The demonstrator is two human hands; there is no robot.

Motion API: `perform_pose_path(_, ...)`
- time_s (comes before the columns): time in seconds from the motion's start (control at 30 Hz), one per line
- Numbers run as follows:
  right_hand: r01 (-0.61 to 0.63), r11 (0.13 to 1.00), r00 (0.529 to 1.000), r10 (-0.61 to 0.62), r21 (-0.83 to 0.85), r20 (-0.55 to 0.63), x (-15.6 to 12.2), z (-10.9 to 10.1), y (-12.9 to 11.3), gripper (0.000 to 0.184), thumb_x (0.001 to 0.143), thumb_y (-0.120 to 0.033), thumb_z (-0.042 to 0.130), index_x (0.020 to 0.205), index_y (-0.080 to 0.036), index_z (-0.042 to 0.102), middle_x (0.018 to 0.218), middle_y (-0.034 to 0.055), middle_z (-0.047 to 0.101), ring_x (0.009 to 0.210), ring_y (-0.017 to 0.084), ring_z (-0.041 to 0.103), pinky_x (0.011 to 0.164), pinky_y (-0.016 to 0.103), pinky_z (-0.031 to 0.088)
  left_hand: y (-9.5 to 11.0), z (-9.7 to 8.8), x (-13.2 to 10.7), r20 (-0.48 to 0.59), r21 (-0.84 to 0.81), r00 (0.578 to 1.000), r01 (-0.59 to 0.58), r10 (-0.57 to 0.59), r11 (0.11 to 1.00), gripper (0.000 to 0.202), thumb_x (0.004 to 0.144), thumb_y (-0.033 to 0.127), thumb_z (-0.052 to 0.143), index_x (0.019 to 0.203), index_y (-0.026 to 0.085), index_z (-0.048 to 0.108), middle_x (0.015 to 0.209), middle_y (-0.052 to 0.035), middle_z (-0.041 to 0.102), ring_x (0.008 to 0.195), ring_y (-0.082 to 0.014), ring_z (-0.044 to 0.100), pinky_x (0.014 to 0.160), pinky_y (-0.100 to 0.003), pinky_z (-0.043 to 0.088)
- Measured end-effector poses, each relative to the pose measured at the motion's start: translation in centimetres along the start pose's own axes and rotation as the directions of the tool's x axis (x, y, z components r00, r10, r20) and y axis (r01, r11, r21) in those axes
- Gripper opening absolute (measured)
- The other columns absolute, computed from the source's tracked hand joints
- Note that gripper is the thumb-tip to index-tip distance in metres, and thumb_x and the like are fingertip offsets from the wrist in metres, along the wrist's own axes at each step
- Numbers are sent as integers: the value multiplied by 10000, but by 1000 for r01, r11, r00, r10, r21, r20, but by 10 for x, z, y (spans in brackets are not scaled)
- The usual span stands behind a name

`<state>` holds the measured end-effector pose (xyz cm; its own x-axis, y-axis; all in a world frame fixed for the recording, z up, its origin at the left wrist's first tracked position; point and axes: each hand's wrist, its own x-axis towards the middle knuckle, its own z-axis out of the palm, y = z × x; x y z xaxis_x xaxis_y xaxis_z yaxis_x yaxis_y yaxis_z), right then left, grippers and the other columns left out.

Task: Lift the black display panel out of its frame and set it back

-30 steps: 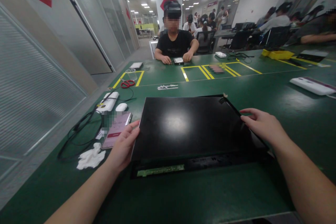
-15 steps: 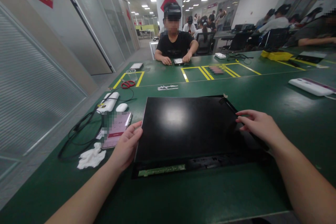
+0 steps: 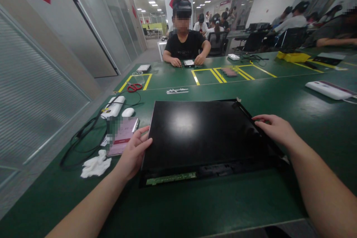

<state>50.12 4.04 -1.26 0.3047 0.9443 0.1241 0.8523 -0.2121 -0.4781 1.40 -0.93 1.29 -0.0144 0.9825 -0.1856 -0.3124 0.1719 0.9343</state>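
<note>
A head-worn camera faces forward and down over a green table [image 3: 267, 93], left hand [image 3: 135, 152] and right hand [image 3: 275, 128] near.

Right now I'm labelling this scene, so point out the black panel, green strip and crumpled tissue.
Black panel [image 3: 202, 134], head view: middle of its glossy face.
Green strip [image 3: 171, 179], head view: its middle.
Crumpled tissue [image 3: 96, 164], head view: its middle.

Compared with a second ago, the black panel [image 3: 200, 137] sits slightly farther right over the dark frame [image 3: 223, 168] beneath it. The left hand's [image 3: 133, 157] thumb now laps farther over its left edge. Since half a second ago, the right hand [image 3: 279, 131] has shifted outward, fingertips now at the right edge.
</note>
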Motion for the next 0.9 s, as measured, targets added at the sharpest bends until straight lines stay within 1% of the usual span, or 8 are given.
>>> perform_pose_path(0.13,3,999,999,-1,-49,51,2,5,4,399,755,-478,596,981,-242,824,790,75,753,708,248,669,691,395,525,-8,-6,2,15,1,999,-46,46,999,687,681,325,925,1279,197,611,1277,-142,753,1161,-373,720,951,-454,613)
perform_pose_path(0.23,25,998,998,-21,-59,54,4,7,6,391,762,-469,605,992,-240,822,862,85,776,745,260,688,715,408,544,-9,-7,3,22,22,999,-47,47,999,699,674,310,931,1291,206,617,1253,-139,762,1165,-377,719,956,-464,613)
perform_pose_path(0.33,40,996,997,-35,-76,64,5,8,7,334,756,-452,636,952,-253,820,910,92,791,780,272,711,735,413,566,-7,-6,3,27,29,999,-32,31,999,690,652,274,947,1262,208,632,1209,-130,778,1161,-371,723,945,-453,622)
perform_pose_path(0.6,14,997,993,-5,-80,115,6,9,6,326,785,-404,623,982,-232,818,1054,115,797,954,314,740,865,451,581,-1,0,1,-14,-29,1000,0,-1,1000,725,601,234,962,1248,204,637,1211,-113,780,1202,-366,704,931,-414,633)
perform_pose_path(0.67,-3,997,992,12,-74,125,6,9,7,338,789,-392,618,1008,-233,819,1024,113,798,933,312,743,853,452,584,2,3,0,-27,-27,1000,14,-14,1000,725,577,228,965,1224,204,641,1207,-111,781,1194,-366,707,926,-409,635)
perform_pose_path(0.8,-38,998,986,46,-54,163,7,8,8,385,797,-376,589,1070,-227,816,846,93,784,839,301,744,793,444,589,4,4,-1,-41,-8,999,14,-15,1000,677,598,209,934,1215,199,656,1178,-106,789,1162,-345,724,903,-377,640)
perform_pose_path(0.83,-31,998,987,39,-50,158,7,8,8,380,791,-371,591,1061,-230,817,840,90,784,848,302,744,797,444,589,4,3,-1,-39,-9,999,18,-18,1000,678,604,201,928,1225,197,656,1171,-105,792,1146,-339,732,890,-369,643)
perform_pose_path(0.9,-14,999,991,20,-49,132,7,7,7,354,775,-363,607,1026,-235,822,911,97,798,910,313,745,834,449,585,3,2,0,-39,-22,999,30,-31,999,695,598,189,928,1238,195,656,1158,-101,797,1084,-326,755,854,-356,650)
